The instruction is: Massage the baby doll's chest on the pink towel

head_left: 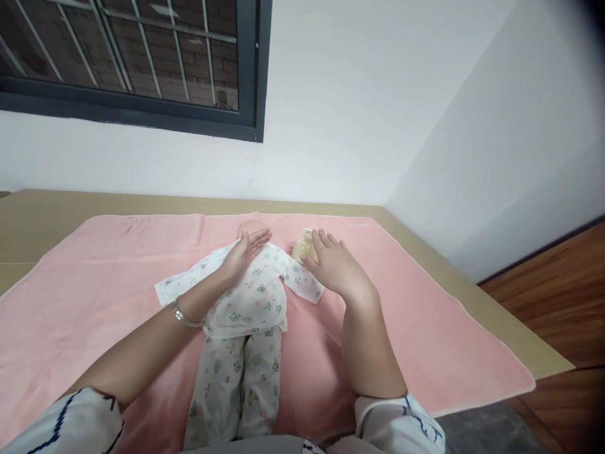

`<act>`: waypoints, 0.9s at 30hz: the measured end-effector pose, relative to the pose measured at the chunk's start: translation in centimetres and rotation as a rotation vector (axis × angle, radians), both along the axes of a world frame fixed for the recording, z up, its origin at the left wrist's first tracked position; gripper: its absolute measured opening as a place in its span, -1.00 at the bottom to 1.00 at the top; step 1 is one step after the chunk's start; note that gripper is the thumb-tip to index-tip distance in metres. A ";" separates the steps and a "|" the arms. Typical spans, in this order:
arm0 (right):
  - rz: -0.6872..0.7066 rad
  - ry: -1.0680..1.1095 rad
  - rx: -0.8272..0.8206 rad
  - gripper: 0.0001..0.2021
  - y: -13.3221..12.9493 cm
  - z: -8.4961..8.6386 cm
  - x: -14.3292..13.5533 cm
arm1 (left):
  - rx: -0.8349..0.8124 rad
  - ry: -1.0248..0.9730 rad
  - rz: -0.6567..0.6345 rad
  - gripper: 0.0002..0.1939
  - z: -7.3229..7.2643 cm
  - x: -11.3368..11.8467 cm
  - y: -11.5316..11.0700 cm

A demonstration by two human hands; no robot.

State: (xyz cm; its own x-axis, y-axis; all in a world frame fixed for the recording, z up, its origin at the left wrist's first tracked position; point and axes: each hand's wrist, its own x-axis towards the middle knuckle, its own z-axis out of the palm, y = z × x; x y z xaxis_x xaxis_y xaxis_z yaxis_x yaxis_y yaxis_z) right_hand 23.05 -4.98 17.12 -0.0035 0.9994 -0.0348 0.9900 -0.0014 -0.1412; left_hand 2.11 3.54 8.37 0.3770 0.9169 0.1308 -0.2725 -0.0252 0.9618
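Observation:
A small white printed top (pixel 259 290) and matching trousers (pixel 259 384) lie stretched out on a pink blanket (pixel 406 328), sleeves spread. Beyond the collar shows a rounded skin-toned shape (pixel 250 226), like a doll's head, partly covered by my fingers. My left hand (pixel 246 252), a bracelet at its wrist, is over the collar and chest with fingers stretched out, holding nothing; whether it touches the cloth I cannot tell. My right hand (pixel 333 260) is open and flat, beside a bottle with yellowish contents (pixel 303 246), hiding its right side.
The blanket covers a tan bed-like surface (pixel 425 258) that meets a white wall (pixel 326 126). A dark-framed window (pixel 250 120) with bars is at the upper left. Brown wood panels (pixel 558 296) stand at the right, above a grey floor (pixel 486 429).

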 end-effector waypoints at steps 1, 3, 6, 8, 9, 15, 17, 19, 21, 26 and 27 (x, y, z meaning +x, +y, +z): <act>-0.016 0.003 -0.006 -0.29 0.6 -0.3 0.3 | -0.106 -0.143 -0.076 -0.22 0.9 1.5 0.1; -0.022 0.012 0.015 -0.26 1.6 -0.8 0.6 | -0.318 -0.334 -0.143 -0.20 2.4 4.3 0.6; 0.044 0.029 0.100 -0.29 3.2 -1.6 0.8 | -0.591 -0.464 -0.175 -0.17 3.8 7.1 1.9; 0.100 0.039 0.155 -0.35 4.1 -2.2 0.7 | -0.701 -0.516 -0.166 -0.17 4.1 8.3 2.8; 0.117 0.041 0.175 -0.38 4.6 -2.5 0.6 | -0.730 -0.543 -0.163 -0.18 4.2 8.7 3.1; 0.089 -0.041 0.192 -0.43 5.7 -4.3 -0.3 | -0.755 -0.624 -0.194 -0.24 3.5 8.6 3.3; 0.074 -0.073 0.217 -0.43 5.8 -4.6 -0.5 | -0.771 -0.606 -0.202 -0.23 3.3 7.6 2.9; 0.059 -0.101 0.251 -0.44 5.8 -4.7 -0.7 | -0.775 -0.597 -0.210 -0.24 3.2 6.3 2.2; 0.058 -0.122 0.285 -0.43 5.7 -4.7 -0.8 | -0.754 -0.598 -0.201 -0.25 3.3 4.7 1.3; 0.033 -0.141 0.333 -0.49 5.6 -3.7 -1.3 | -0.781 -0.518 -0.168 -0.33 3.9 0.7 -1.0; 0.012 -0.133 0.330 -0.52 5.7 -3.5 -1.5 | -0.794 -0.504 -0.170 -0.34 4.0 0.0 -1.3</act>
